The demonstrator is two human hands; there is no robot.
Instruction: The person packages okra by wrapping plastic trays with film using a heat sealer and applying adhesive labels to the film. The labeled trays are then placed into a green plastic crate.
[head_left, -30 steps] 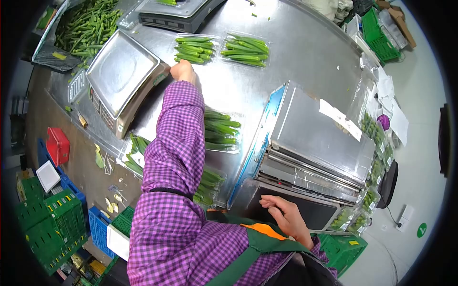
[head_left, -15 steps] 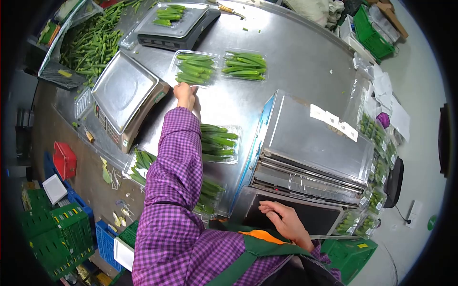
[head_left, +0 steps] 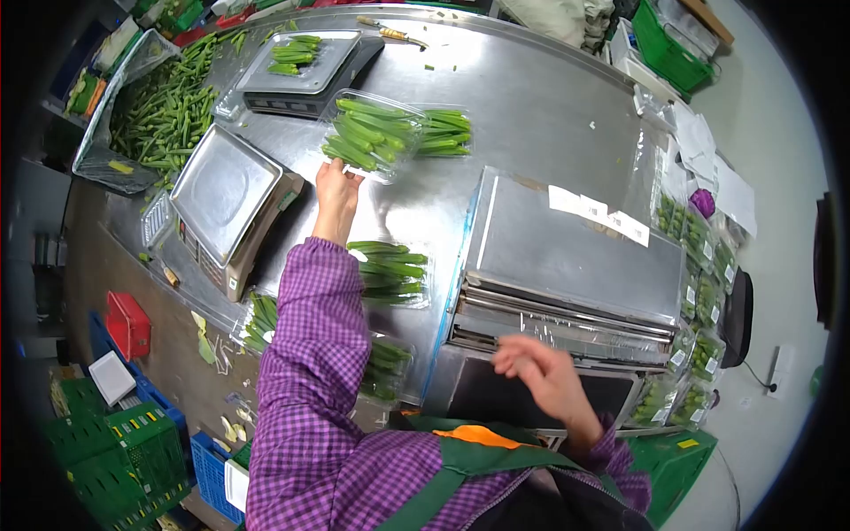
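Observation:
My left hand [head_left: 336, 196] grips the near edge of a clear plastic tray of okra [head_left: 372, 133], thumb and fingers closed on it. The tray is tilted and partly covers another okra tray [head_left: 447, 133] behind it on the right. Over the black plate [head_left: 496, 389] of the film-wrapping machine [head_left: 567, 257] hovers my right hand [head_left: 547, 379], slightly blurred, its fingers loosely bent with nothing in them. Below my left hand, more okra trays lie on the steel table, one [head_left: 390, 273] beside the machine and another [head_left: 386, 367] partly behind my sleeve.
Two weighing scales stand at the left, one with a bare pan [head_left: 226, 181], the other [head_left: 305, 62] carrying some okra. A lined bin of loose okra [head_left: 168, 106] is at the upper left. Wrapped packs [head_left: 704, 354] line the machine's right side. A knife [head_left: 390, 33] lies at the back.
My left hand has raised and tilted the okra tray, which now overlaps its neighbour. My right hand has shifted up and right above the machine. The view has turned slightly.

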